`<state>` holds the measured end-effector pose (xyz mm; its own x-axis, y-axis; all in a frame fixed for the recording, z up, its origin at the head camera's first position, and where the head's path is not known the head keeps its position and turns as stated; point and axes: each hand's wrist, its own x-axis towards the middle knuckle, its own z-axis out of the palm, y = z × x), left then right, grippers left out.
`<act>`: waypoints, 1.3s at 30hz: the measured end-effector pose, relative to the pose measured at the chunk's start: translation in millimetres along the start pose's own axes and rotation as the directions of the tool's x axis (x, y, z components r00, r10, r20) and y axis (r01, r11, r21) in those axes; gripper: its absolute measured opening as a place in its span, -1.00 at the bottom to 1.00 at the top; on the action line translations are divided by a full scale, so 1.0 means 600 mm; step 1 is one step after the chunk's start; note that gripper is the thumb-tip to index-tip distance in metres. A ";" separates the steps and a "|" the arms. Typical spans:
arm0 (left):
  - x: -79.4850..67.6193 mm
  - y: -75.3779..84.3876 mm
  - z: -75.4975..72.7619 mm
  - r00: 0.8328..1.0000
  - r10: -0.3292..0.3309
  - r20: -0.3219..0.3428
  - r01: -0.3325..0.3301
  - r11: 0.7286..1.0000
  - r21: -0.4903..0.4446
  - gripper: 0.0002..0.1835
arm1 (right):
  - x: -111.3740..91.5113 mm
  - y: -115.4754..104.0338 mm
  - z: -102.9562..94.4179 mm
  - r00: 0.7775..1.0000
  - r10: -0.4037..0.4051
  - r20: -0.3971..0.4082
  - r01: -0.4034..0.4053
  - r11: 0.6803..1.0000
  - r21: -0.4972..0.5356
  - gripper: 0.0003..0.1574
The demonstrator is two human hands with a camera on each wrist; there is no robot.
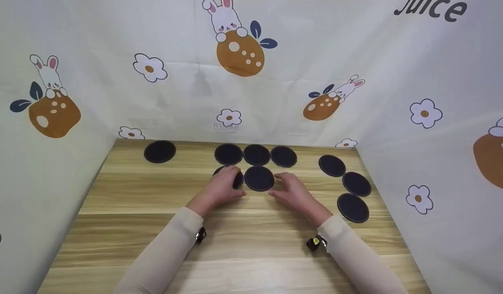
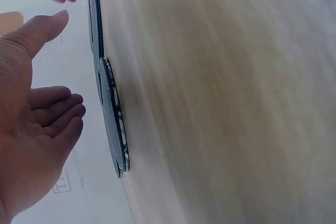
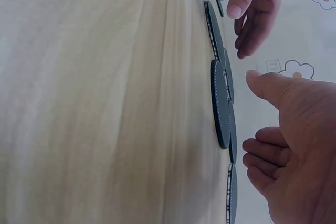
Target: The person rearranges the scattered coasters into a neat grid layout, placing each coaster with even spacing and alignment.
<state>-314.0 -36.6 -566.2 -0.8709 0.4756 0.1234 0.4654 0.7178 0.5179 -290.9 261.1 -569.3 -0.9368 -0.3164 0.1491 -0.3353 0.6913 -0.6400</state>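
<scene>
Dark round coasters with stitched edges lie flat on a wooden table. In the head view my left hand [image 1: 223,184] hovers over the front-left coaster [image 1: 238,180] and partly hides it. Beside it lies another front coaster [image 1: 259,178], between my two hands. My right hand [image 1: 294,191] is just right of that one, thumb and fingers spread apart. Both wrist views show the left hand [image 2: 37,114] and right hand [image 3: 294,145] with relaxed fingers and nothing held. A front coaster [image 3: 220,103] shows edge-on near the right hand.
Behind the hands, three coasters [image 1: 257,154] form a row. One coaster [image 1: 160,151] lies alone at the back left, and three more [image 1: 356,183] lie along the right. Patterned cloth walls [image 1: 186,98] enclose the wooden table [image 1: 251,253] at the back and sides.
</scene>
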 end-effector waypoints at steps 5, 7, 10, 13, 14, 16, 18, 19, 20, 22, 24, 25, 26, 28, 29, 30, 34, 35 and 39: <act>0.002 0.003 0.003 1.000 -0.004 -0.001 0.004 1.000 0.002 -0.07 | -0.002 0.006 -0.002 1.000 0.004 -0.007 -0.004 1.000 -0.001 -0.21; 0.004 0.007 0.006 1.000 -0.002 -0.004 0.002 1.000 -0.004 -0.08 | -0.004 0.007 -0.004 1.000 0.003 -0.009 -0.003 1.000 0.001 -0.20; 0.007 0.015 0.013 1.000 0.023 -0.007 -0.023 1.000 -0.018 -0.12 | -0.009 0.009 -0.011 1.000 -0.002 -0.013 0.002 1.000 -0.002 -0.20; 0.014 0.029 0.024 0.998 0.059 -0.003 -0.059 0.998 -0.034 -0.16 | -0.016 0.015 -0.022 1.000 -0.002 -0.017 0.001 1.000 -0.009 -0.17; 0.016 0.035 0.028 0.997 0.073 -0.003 -0.073 0.996 -0.044 -0.17 | -0.019 0.018 -0.026 1.000 0.002 -0.017 -0.002 1.000 -0.011 -0.16; 0.022 0.049 0.039 0.996 0.091 0.005 -0.091 0.994 -0.061 -0.18 | -0.026 0.025 -0.037 1.000 0.014 -0.014 -0.014 1.000 -0.008 -0.14; 0.029 0.066 0.051 0.994 0.108 0.012 -0.107 0.991 -0.082 -0.19 | -0.034 0.034 -0.050 1.000 0.027 -0.010 -0.027 1.000 0.001 -0.11; 0.033 0.075 0.058 0.993 0.116 0.018 -0.114 0.989 -0.089 -0.19 | -0.039 0.038 -0.058 0.999 0.034 -0.011 -0.034 0.999 0.007 -0.11; 0.038 0.085 0.065 0.992 0.127 0.022 -0.124 0.988 -0.096 -0.20 | -0.044 0.043 -0.065 0.999 0.040 -0.013 -0.040 0.999 0.010 -0.11; 0.047 0.106 0.079 0.989 0.145 0.035 -0.141 0.985 -0.101 -0.21 | -0.055 0.054 -0.081 0.999 0.049 -0.022 -0.049 0.999 0.013 -0.12; 0.056 0.128 0.093 0.985 0.166 0.043 -0.161 0.981 -0.106 -0.22 | -0.067 0.063 -0.098 0.998 0.057 -0.031 -0.057 0.998 0.014 -0.13; 0.061 0.140 0.100 0.983 0.177 0.046 -0.172 0.979 -0.107 -0.23 | -0.072 0.068 -0.107 0.997 0.065 -0.034 -0.065 0.998 0.018 -0.14; 0.066 0.151 0.107 0.981 0.189 0.047 -0.183 0.977 -0.107 -0.24 | -0.078 0.073 -0.115 0.997 0.073 -0.038 -0.072 0.997 0.016 -0.14; 0.076 0.175 0.121 0.977 0.209 0.049 -0.202 0.973 -0.112 -0.26 | -0.090 0.081 -0.131 0.995 0.090 -0.045 -0.089 0.996 0.015 -0.13; 0.081 0.187 0.127 0.974 0.220 0.051 -0.213 0.971 -0.111 -0.26 | -0.097 0.085 -0.139 0.994 0.100 -0.052 -0.100 0.995 0.010 -0.12; 0.085 0.199 0.133 0.971 0.231 0.055 -0.224 0.968 -0.111 -0.26 | -0.104 0.089 -0.147 0.992 0.113 -0.060 -0.112 0.994 0.008 -0.12; 0.100 0.244 0.159 0.959 0.273 0.075 -0.263 0.957 -0.126 -0.26 | -0.133 0.107 -0.173 0.986 0.140 -0.094 -0.141 0.990 -0.003 -0.12; 0.104 0.254 0.165 0.956 0.282 0.080 -0.271 0.954 -0.129 -0.26 | -0.140 0.111 -0.178 0.984 0.148 -0.100 -0.149 0.989 0.005 -0.12; 0.116 0.290 0.195 0.949 0.301 0.095 -0.287 0.947 -0.143 -0.25 | -0.168 0.133 -0.197 0.977 0.181 -0.114 -0.180 0.983 0.019 -0.10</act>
<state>-275.5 180.7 -566.4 -0.6712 0.7157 0.1931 0.6679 0.4710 0.5762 -234.8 425.3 -546.3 -0.9872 -0.1101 0.1155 -0.1593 0.7248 -0.6703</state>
